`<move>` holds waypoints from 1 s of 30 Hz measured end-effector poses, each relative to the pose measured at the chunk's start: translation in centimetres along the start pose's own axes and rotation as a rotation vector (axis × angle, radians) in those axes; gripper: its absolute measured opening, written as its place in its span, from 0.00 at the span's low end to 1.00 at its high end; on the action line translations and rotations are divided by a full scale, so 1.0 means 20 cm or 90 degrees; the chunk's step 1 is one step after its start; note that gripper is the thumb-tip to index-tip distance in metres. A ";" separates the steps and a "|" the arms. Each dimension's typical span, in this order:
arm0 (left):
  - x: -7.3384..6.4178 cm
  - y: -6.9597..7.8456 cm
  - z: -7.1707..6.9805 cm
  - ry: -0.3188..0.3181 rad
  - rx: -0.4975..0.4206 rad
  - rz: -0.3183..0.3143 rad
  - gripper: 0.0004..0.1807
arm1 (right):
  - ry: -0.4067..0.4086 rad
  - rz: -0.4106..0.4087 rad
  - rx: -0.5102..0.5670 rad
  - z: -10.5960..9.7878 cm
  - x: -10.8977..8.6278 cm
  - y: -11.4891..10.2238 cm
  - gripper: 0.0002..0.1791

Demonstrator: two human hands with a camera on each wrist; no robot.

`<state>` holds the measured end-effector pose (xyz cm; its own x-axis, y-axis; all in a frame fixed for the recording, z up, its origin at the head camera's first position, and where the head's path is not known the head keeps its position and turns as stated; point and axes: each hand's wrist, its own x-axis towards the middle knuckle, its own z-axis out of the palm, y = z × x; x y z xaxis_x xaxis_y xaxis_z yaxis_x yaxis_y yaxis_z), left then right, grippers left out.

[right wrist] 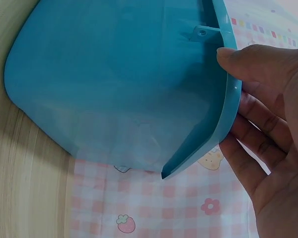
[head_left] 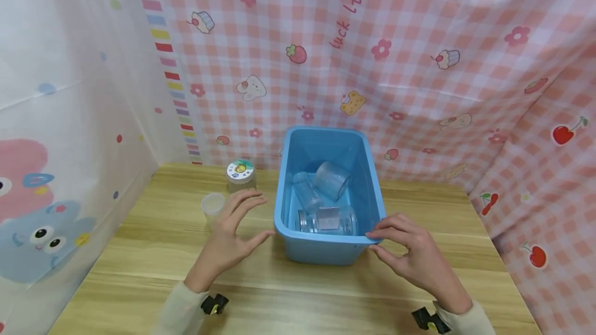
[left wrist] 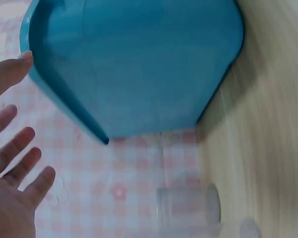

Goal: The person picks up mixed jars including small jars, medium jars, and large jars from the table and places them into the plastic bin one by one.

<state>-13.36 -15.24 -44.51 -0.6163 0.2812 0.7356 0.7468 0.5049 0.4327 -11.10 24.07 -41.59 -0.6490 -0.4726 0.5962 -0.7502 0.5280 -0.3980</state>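
Observation:
A blue plastic bin [head_left: 321, 252] stands on the table with several clear plastic containers inside. Lying on its side near the front wall is a clear jar with a pale label [head_left: 328, 219]; behind it are a wide clear jar [head_left: 332, 180] and a slim clear container [head_left: 306, 191]. My right hand [head_left: 410, 249] pinches the rim at the near right corner, thumb [right wrist: 229, 60] outside and fingers over the edge. At the near left corner, my left hand [head_left: 228, 239] is spread, its thumb tip [left wrist: 26, 57] right at the rim and the other fingers apart from the bin.
Left of the bin stands a clear jar with a printed lid [head_left: 241, 170], and a small clear cup [head_left: 213, 203] is close to it, just beyond my left hand. The wood-grain table [head_left: 288, 299] ends at a pink checked cloth [head_left: 326, 66] hanging behind and on the right.

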 end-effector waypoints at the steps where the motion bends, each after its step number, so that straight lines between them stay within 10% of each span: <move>1: 0.00 -0.02 -0.01 0.004 0.010 -0.003 0.40 | -0.003 0.004 0.000 0.00 0.00 0.00 0.20; 17: -0.05 -0.26 -0.21 0.038 0.109 -0.166 0.48 | -0.025 0.041 0.007 0.00 0.00 0.00 0.18; 30: -0.15 -0.42 -0.24 -0.057 0.022 -0.412 0.53 | -0.014 0.043 0.011 -0.01 -0.01 0.01 0.17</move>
<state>-16.49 -24.27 -47.83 -0.9582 -0.0217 0.2853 0.2110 0.6202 0.7556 -11.11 24.36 -41.66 -0.7006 -0.4517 0.5523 -0.7065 0.5475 -0.4484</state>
